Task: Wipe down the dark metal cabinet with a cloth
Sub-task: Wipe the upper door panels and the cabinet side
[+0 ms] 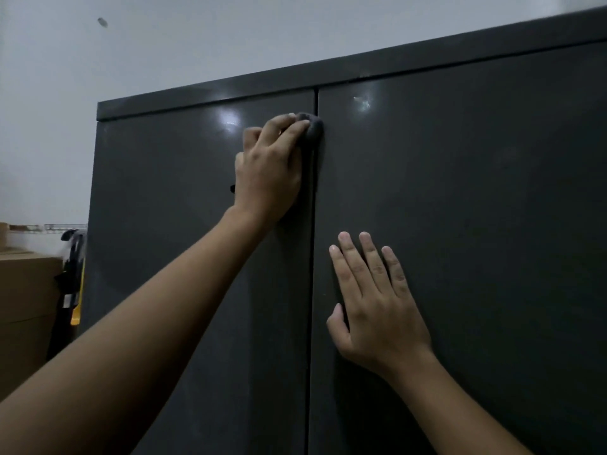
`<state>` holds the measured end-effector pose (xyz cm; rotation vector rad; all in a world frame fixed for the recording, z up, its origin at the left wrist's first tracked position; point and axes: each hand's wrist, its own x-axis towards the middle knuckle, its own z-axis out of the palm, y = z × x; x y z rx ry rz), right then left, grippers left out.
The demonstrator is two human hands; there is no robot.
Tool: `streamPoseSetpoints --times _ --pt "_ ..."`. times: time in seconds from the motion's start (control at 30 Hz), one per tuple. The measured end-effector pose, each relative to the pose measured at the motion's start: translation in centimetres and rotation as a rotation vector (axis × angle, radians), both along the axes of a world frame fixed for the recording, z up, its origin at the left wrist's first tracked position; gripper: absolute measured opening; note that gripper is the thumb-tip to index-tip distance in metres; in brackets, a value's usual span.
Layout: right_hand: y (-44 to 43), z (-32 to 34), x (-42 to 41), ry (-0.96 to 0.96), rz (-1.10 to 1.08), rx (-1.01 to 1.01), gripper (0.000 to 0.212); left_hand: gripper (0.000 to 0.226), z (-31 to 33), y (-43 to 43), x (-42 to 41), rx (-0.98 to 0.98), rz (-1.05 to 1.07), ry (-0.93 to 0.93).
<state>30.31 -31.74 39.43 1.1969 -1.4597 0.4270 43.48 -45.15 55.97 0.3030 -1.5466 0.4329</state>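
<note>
The dark metal cabinet [460, 208] fills most of the view, its two doors meeting at a vertical seam in the middle. My left hand [269, 169] is raised near the top of the left door, right at the seam. Its curled fingers grip a dark grey cloth [313, 128] and press it against the metal; most of the cloth is hidden under the hand. My right hand [374, 303] lies flat on the right door lower down, fingers straight and together, holding nothing.
A pale wall [164, 44] rises behind and to the left of the cabinet. At the left edge stand brown cardboard boxes [26, 290], with a black and yellow object [74, 277] wedged between them and the cabinet's side.
</note>
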Motion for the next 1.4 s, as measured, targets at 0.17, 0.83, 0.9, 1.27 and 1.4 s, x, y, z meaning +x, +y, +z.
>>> streamPoseSetpoints --times 0.17,0.83,0.9,1.27,1.4 --pt "0.2 0.9 0.4 -0.055 0.107 -0.086 0.072 0.043 -6.0 -2.1 1.0 -0.176 -0.023 -0.102" --pt "-6.8 11.8 4.4 -0.066 -0.055 -0.222 0.068 0.045 4.3 -10.9 6.6 0.071 -0.101 0.174" --pt "-6.9 11.8 4.5 -0.056 -0.069 -0.242 0.068 0.046 3.3 -13.0 8.2 0.115 -0.098 0.198" --pt "-8.8 12.1 7.4 -0.08 -0.066 -0.279 0.072 0.052 -2.3 -20.9 16.1 0.157 -0.023 0.09" --pt "-11.6 14.1 9.7 -0.035 0.1 -0.122 0.069 0.051 -4.4 -22.0 16.9 0.2 -0.101 0.122"
